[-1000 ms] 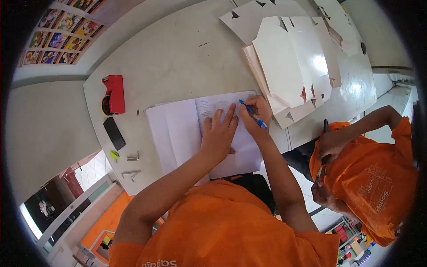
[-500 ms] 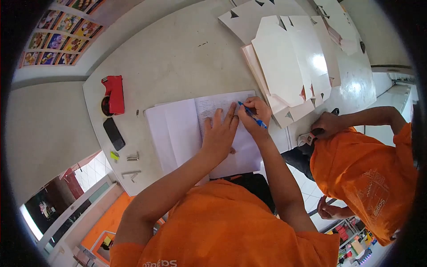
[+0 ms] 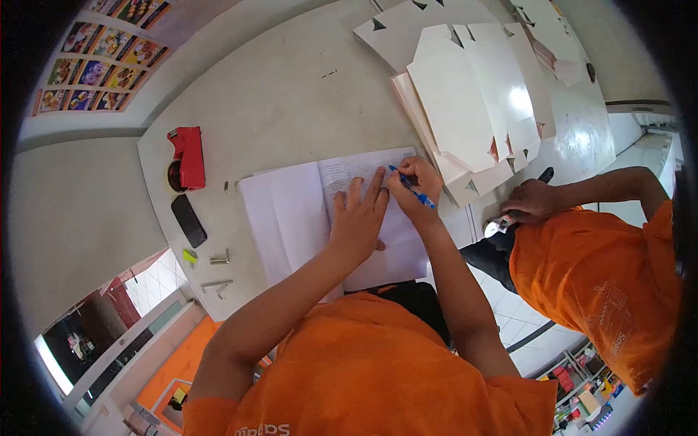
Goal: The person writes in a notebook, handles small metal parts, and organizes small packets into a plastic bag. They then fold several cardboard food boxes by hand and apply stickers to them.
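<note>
An open notebook (image 3: 285,211) lies in front of me on the white table, its right page lined with rows of writing near the top. My left hand (image 3: 358,225) rests flat on that right page with the fingers spread. Close to its fingertips, my right hand (image 3: 418,190) grips a blue pen (image 3: 424,199), the tip at the upper part of the page. The writing is too small to read. Part of the right page is hidden under my hands.
Flat white cardboard sheets (image 3: 465,94) are stacked at the upper right. On the left are a red tape dispenser (image 3: 190,160), a black phone (image 3: 189,220), a yellow-green item (image 3: 190,256) and metal staple strips (image 3: 219,257). At right, a co-worker's hand (image 3: 531,200) holds a tool.
My hands stay almost in place on the page. The co-worker's upper hand and tool have shifted slightly, and their lower hand is out of sight.
</note>
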The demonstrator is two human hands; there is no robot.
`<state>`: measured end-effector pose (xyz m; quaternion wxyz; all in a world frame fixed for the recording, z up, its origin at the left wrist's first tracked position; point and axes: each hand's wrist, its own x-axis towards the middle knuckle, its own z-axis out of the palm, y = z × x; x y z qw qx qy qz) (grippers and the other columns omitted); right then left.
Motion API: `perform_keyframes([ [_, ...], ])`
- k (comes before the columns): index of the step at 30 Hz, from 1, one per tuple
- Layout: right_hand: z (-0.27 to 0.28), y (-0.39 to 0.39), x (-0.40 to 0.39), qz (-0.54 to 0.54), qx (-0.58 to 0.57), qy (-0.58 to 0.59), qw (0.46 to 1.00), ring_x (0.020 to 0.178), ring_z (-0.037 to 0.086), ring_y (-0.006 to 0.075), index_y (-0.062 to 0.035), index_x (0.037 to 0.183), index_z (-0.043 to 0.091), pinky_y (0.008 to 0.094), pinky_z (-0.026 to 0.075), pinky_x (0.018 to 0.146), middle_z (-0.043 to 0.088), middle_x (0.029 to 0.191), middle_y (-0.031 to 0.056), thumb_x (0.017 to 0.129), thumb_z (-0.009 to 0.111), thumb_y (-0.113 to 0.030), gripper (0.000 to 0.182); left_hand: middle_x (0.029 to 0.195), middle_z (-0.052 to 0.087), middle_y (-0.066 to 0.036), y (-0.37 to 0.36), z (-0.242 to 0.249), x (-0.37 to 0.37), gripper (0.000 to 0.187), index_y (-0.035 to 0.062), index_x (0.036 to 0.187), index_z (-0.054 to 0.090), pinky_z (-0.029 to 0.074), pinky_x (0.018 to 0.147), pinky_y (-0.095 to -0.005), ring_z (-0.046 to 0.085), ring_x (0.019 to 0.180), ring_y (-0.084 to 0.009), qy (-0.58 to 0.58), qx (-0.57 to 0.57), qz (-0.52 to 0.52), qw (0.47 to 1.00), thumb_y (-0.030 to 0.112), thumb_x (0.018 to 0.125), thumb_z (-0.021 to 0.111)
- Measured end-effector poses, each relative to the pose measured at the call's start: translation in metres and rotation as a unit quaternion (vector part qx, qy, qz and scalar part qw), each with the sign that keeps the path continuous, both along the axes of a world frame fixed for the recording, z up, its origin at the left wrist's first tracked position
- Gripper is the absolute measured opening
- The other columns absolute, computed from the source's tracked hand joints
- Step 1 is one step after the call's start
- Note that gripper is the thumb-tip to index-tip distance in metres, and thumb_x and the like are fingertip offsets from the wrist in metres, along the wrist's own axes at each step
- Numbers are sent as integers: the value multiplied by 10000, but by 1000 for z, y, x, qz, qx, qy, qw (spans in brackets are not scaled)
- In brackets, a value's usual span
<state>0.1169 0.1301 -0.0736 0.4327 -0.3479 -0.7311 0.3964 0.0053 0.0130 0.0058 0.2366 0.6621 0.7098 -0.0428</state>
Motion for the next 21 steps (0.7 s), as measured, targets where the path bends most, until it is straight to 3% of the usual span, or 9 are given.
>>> perform_keyframes([
  [5,5,0,-2,-18,41,-15,999,653,616,255,-36,782,549,346,498,580,642,787,134,717,738,18,207,1667,191,-142,-21,1,-1,1084,52,1463,438,362,1076,-606,273,1455,-413,-15,30,-3,999,447,584,933],
  [8,-12,2,4,-37,73,21,996,634,617,248,-37,772,546,356,485,558,634,776,136,744,720,-10,179,1663,211,-137,-61,15,-13,990,104,1447,484,302,1111,-672,199,1504,-420,-29,19,-38,999,437,623,920],
  [10,-29,-2,30,8,-60,-33,998,585,616,233,-32,803,556,360,472,537,611,706,111,798,695,-54,141,1668,219,-112,-99,15,-25,803,219,1392,567,214,1102,-768,142,1532,-424,-31,-8,-58,998,500,698,856],
  [12,0,-14,43,51,-240,-143,959,529,586,219,-45,1018,588,365,450,520,561,606,82,847,660,-82,189,1674,214,-96,-141,0,-36,699,263,1358,595,184,1087,-797,132,1535,-430,-43,28,-78,996,525,746,807],
  [14,50,-39,35,78,-288,-152,942,512,576,204,-94,1257,528,374,439,516,541,551,67,863,648,-85,411,1684,203,-69,-180,-17,-46,455,357,1260,660,125,1048,-856,107,1537,-453,-55,122,-143,981,576,862,671],
  [15,62,-50,35,97,-287,-147,942,512,576,204,-94,1257,528,374,439,516,541,551,67,863,648,-85,411,1684,203,-69,-187,-14,-43,455,357,1260,660,125,1048,-856,107,1537,-453,-44,119,-127,984,576,862,671],
  [17,81,-61,33,166,-316,-220,908,541,617,229,-156,1441,389,396,457,529,573,574,91,866,641,-84,632,1683,203,-77,-183,-2,-46,401,354,1247,669,147,1048,-856,108,1531,-467,-83,103,-136,982,517,880,669],
  [18,78,-62,33,180,-306,-220,908,541,617,229,-156,1441,389,396,457,529,573,574,91,866,641,-84,632,1678,211,-85,-183,-5,-47,418,347,1251,669,173,1030,-866,130,1531,-449,-50,132,-152,978,489,858,691],
  [21,72,-60,19,185,-211,-301,912,570,655,281,-183,1516,336,407,507,581,609,604,121,875,669,-117,725,1661,239,-101,-179,-11,-44,460,319,1263,661,216,1027,-858,154,1526,-443,7,169,-127,977,451,826,723],
])
